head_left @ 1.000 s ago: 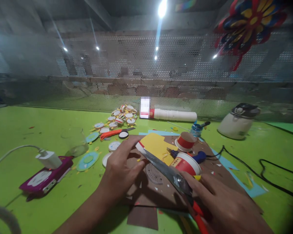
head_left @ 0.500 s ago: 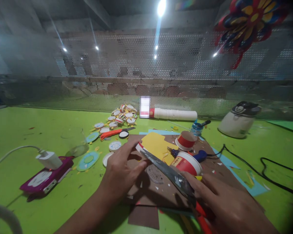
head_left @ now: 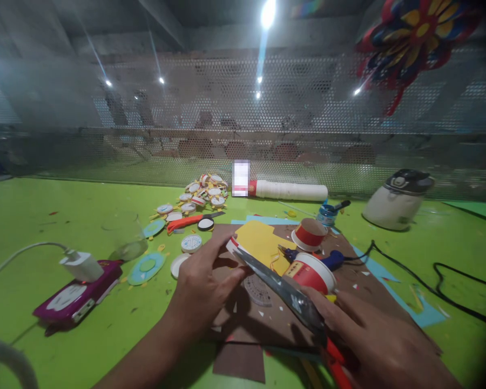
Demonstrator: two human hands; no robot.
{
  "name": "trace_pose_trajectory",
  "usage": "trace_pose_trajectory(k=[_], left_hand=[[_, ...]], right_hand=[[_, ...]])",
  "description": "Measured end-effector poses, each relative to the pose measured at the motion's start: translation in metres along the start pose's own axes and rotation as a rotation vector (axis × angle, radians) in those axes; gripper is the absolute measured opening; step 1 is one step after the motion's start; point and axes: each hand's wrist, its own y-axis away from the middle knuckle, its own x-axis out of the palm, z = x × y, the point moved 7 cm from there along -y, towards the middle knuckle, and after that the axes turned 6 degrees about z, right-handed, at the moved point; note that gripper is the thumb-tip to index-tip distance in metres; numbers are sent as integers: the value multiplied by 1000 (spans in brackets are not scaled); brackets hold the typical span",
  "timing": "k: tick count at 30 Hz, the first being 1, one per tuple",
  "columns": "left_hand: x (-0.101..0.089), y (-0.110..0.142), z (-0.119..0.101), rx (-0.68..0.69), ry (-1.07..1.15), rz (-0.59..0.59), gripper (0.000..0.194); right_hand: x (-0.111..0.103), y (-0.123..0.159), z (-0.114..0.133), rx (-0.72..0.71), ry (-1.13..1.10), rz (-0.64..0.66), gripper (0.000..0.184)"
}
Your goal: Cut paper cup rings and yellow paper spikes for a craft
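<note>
- Little has moved since half a second ago: we see the scissors' (head_left: 281, 290) tip perhaps a touch further over the piece (head_left: 232, 246), both hands nearly as they were.
- Our left hand (head_left: 204, 278) is above the left side of the board (head_left: 366, 302), thumb and fingers curled, seemingly pinching the piece, partly hidden from us.
- Our right hand (head_left: 375, 335), above the board's near right part, wraps the scissors' red handles; its grip is mostly out of sight.
- We judge the step in hand to be trimming the piece's edge, where the blades overlap it. Another snip would call for a steady left pinch, thumb clear of the blades.
- Materials: we see long, dark, dully shining metal blades; the piece is red and white, curved, and looks like stiff card.
- On the matte brown board lie an angular yellow sheet (head_left: 255, 237), a rounded clear protractor (head_left: 257, 290) and, to its right side, two red paper cups (head_left: 310, 274) with white rims.
- Beyond the board's far left corner, small round discs (head_left: 210, 192) form a heap.
</note>
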Motion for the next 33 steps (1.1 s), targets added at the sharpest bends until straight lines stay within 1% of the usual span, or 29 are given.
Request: trace_pose_trajectory(k=[2, 5, 9, 15, 18, 21, 24, 29, 33], left_hand=[[0, 0, -1, 7, -1, -1, 41], [-1, 0, -1, 11, -6, -6, 40], [-1, 1, -1, -7, 6, -7, 40], [-1, 0, -2, 9, 3, -5, 41], [0, 0, -1, 3, 1, 2, 42], [0, 0, 0, 3, 9, 0, 41], [-1, 1, 0, -1, 1, -2, 40], [-1, 1, -1, 6, -18, -6, 41], [0, 0, -2, 15, -1, -3, 41]], right_hand=[[2, 0, -2, 24, -13, 8, 46], [1, 2, -3, 33, -38, -31, 44], [2, 1, -2, 5, -23, -2, 44], [0, -1, -1, 47, -9, 19, 41], [1, 1, -1, 46, -19, 18, 42], [2, 2, -2, 40, -45, 33, 48], [3, 1, -2, 10, -36, 33, 51], [0, 0, -1, 0, 17, -12, 45], [2, 0, -1, 18, -27, 23, 47]])
